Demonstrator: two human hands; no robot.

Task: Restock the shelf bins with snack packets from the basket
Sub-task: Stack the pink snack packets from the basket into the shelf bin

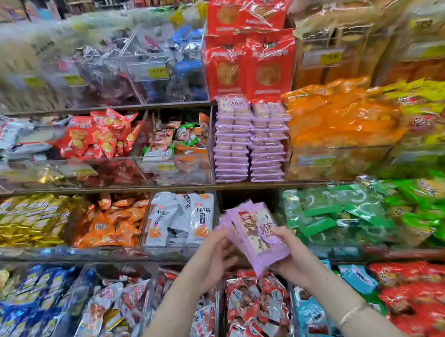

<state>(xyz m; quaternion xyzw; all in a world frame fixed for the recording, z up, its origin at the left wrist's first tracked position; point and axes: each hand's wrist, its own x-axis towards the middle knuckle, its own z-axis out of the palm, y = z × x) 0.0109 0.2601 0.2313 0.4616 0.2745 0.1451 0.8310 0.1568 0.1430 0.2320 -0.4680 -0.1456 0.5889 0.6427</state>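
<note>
small stack of lilac plastic snack packets [255, 235], fanned, top one printed with a brown-and-cream picture | gripped by left hand [215, 258] and right hand [295, 259] | before shelf's dark empty bin [247, 197] | matching lilac stacks [248, 140] above

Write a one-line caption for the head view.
Left hand and right hand hold a stack of purple snack packets beneath the matching purple stacks.

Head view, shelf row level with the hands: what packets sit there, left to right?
gold packets → orange packets → white packets → purple packets, gripped by left hand and right hand → green packets
</note>
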